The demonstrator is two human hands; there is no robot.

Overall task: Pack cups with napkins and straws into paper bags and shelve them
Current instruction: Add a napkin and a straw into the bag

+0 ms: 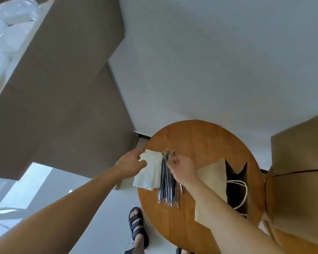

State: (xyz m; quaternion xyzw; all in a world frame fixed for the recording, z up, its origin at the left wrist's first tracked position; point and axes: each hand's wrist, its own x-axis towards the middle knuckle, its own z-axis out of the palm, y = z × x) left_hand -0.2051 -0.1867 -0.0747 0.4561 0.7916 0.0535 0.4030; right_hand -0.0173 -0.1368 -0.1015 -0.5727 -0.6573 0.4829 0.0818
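A stack of white napkins (151, 171) lies on the left part of the round wooden table (196, 142). My left hand (130, 162) pinches the upper left corner of the top napkin. Beside the napkins lies a bundle of wrapped dark straws (167, 187). My right hand (182, 166) has its fingers curled over the upper ends of the straws and pinches one. An open brown paper bag (212, 180) with white cord handles stands on the table to the right of my right arm. Clear plastic cups (9, 24) sit on a shelf at the upper left.
A large brown shelf unit (62, 85) rises at the left. Brown cardboard boxes (299, 162) stand at the right on a second wooden surface. A white wall is behind the table. A sandalled foot (138, 226) stands on the floor below the table's edge.
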